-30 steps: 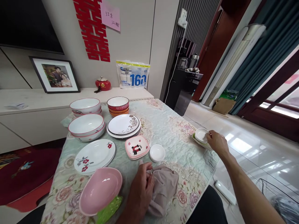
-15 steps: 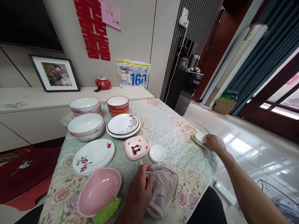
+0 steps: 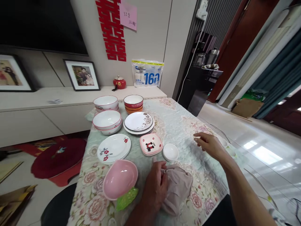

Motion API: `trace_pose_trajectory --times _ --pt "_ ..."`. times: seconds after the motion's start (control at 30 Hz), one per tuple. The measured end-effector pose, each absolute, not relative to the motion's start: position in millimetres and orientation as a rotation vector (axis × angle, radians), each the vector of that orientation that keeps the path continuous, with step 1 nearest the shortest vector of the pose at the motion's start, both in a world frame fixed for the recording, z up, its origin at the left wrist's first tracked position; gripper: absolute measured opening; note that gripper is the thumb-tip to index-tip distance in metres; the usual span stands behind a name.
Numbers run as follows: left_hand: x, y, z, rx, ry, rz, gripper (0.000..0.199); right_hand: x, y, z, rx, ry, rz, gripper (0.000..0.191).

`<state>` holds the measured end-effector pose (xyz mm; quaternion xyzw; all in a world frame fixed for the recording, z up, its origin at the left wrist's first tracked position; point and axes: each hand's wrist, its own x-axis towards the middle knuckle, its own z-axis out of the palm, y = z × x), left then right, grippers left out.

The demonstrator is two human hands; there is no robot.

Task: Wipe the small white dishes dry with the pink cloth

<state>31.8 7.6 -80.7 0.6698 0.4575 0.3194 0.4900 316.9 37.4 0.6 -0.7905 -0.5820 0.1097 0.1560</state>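
Observation:
My left hand (image 3: 156, 185) is closed on a crumpled beige cloth (image 3: 177, 190) at the table's near side. My right hand (image 3: 209, 145) hovers over the right part of the table, fingers loosely stretched and holding nothing. Partly hidden behind its wrist, a white dish (image 3: 223, 141) sits at the right edge. Just beyond the cloth are stacked small white dishes (image 3: 171, 152) and square pink cat plates (image 3: 150, 144). A pink peach-shaped bowl (image 3: 121, 179) with a green leaf lies left of my left hand.
Flowered plates (image 3: 114, 148), brown-patterned plates (image 3: 138, 121), large white bowls (image 3: 107, 121) and red and orange bowls (image 3: 133, 102) stand in stacks across the left and back of the table. Behind are a cabinet ledge (image 3: 110, 91), a red pot (image 3: 119, 83) and a plastic pack (image 3: 147, 74).
My right hand has let go of the small dishes at the right edge and moved left over the table. My left hand stays on the cloth. The view has turned left.

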Motion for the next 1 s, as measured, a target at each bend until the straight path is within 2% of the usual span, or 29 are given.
trace_pose_trajectory --times 0.13,0.3,0.4,0.67,0.8,0.9,1.0 --pt "30.3 7.8 -77.2 1.575 1.129 0.775 0.035 267.3 48.7 -21.3 -2.038 -1.822 0.504 0.034" --pt "29.8 8.6 -72.1 1.546 1.145 0.718 0.036 241.3 58.5 -48.7 -1.997 -1.824 0.464 0.017" --pt "30.1 9.2 -70.8 1.510 1.137 0.726 0.036 236.9 59.2 -57.6 -2.022 -1.756 0.419 0.013" --pt "27.2 13.6 -68.6 1.172 1.058 0.846 0.027 238.5 49.7 -48.5 -1.984 -1.590 0.425 0.024" --pt "29.3 12.8 -62.1 0.793 0.803 0.971 0.045 223.2 37.5 -32.7 -1.841 -1.546 0.554 0.028" --pt "30.0 12.0 -53.3 0.463 0.495 0.890 0.060 202.4 28.4 -23.1 -1.702 -1.546 0.692 0.028" --pt "26.3 14.1 -44.0 0.303 0.397 0.875 0.056 189.7 24.3 -18.4 -1.578 -1.557 0.829 0.030"
